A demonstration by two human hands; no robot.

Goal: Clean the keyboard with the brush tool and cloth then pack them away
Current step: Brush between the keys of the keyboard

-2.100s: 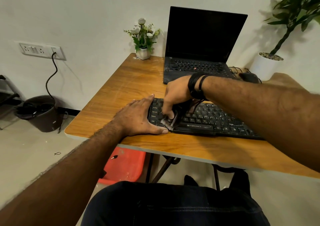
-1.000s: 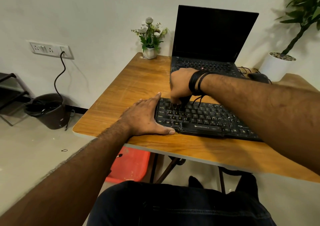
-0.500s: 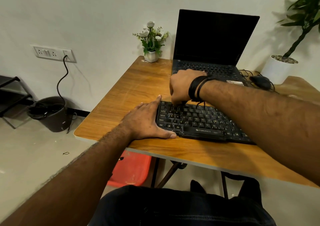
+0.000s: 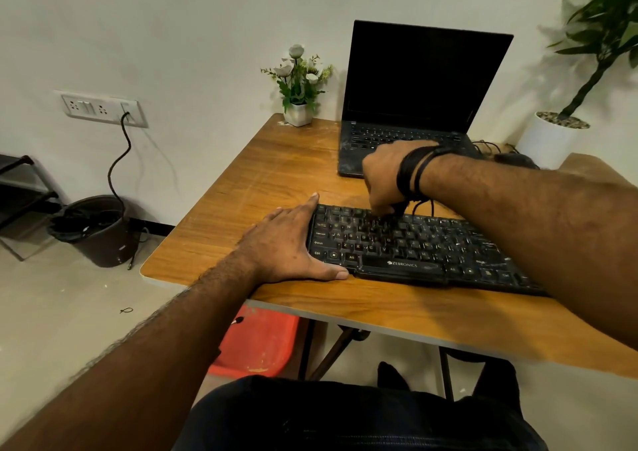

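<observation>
Left hand [image 4: 288, 243] lying flat, fingers straight, bracing keyboard [image 4: 407, 247] left end. Right hand [image 4: 386, 178] curling downward over top row, apparently pinching something dark. Keyboard lying crosswise on table [image 4: 241, 181].

The right hand [image 4: 386, 174] curls over whatever it holds, hiding it. The right forearm covers the keyboard's [image 4: 397, 243] right end. The tall plant [image 4: 600, 29] runs off the frame's edge.

One keyboard [image 4: 414, 247], one laptop [image 4: 414, 105], two potted plants [image 4: 298, 88] [image 4: 569, 105], two hands [image 4: 286, 243] [image 4: 383, 174].
</observation>
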